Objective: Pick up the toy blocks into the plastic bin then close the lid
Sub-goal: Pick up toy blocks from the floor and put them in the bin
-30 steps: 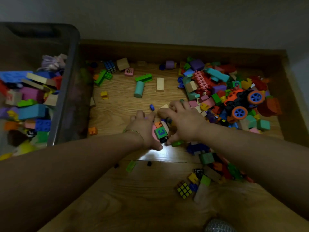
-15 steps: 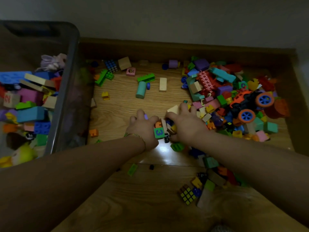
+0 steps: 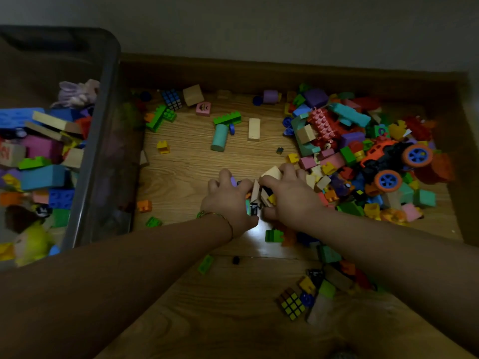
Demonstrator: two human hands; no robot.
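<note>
Hands (image 3: 228, 200) cupping blocks (image 3: 259, 195) on wood floor (image 3: 186, 172).

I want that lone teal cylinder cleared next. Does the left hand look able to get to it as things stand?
Probably yes, once freed. The left hand is cupped with the right hand around a cluster of blocks. The teal cylinder lies beyond it, with only bare wooden floor between.

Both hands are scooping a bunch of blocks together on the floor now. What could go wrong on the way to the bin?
1. The left hand and right hand only squeeze a loose cluster of blocks between them; small pieces could drop out when lifted.
2. The bin stands off to the left with a tall wall, so the load may catch the rim.
3. Stray bits like the orange block may get knocked aside.
</note>
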